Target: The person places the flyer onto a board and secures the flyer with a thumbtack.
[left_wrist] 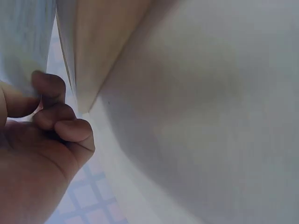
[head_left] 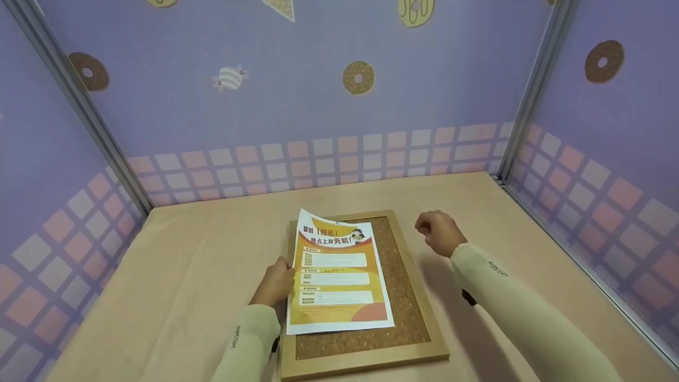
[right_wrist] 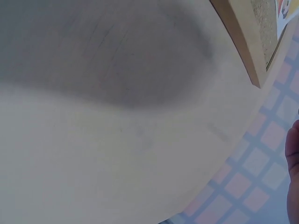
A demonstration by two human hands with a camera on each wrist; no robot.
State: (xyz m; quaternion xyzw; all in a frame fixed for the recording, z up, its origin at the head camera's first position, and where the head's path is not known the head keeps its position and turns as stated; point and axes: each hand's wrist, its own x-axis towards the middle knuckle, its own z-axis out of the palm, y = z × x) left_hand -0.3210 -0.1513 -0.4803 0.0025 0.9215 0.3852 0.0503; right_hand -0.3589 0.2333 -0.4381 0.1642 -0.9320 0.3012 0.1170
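A yellow, orange and white printed sheet of paper lies over a wood-framed cork board, its upper left corner lifted. At the sheet's left edge, my left hand pinches the paper between thumb and index finger. The left wrist view shows this pinch, with the other fingers of the hand curled and the paper blurred. My right hand is raised to the right of the board, its fingers curled. Whether it holds something small is hidden; only a sliver of that hand enters the right wrist view.
The board rests on a table with a pale cover. Purple walls with donut and candy prints enclose the back and both sides. Metal posts stand at the back corners.
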